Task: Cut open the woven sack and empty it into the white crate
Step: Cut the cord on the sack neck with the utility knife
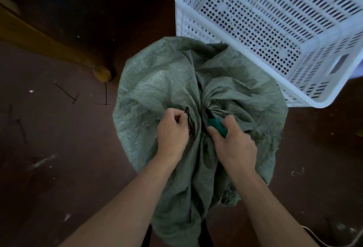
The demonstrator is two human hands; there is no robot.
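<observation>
A grey-green woven sack stands on the floor in front of me, its neck gathered and tied at the middle. My left hand pinches a thin black tie at the bunched neck. My right hand grips a green-handled cutter whose dark blades point into the gathered neck. The white perforated crate sits tilted behind and right of the sack, touching it, with nothing inside.
The floor is dark reddish brown with scattered scraps and thin black ties to the left. A yellow wooden leg or beam slants at the upper left. A white cord lies at the lower right.
</observation>
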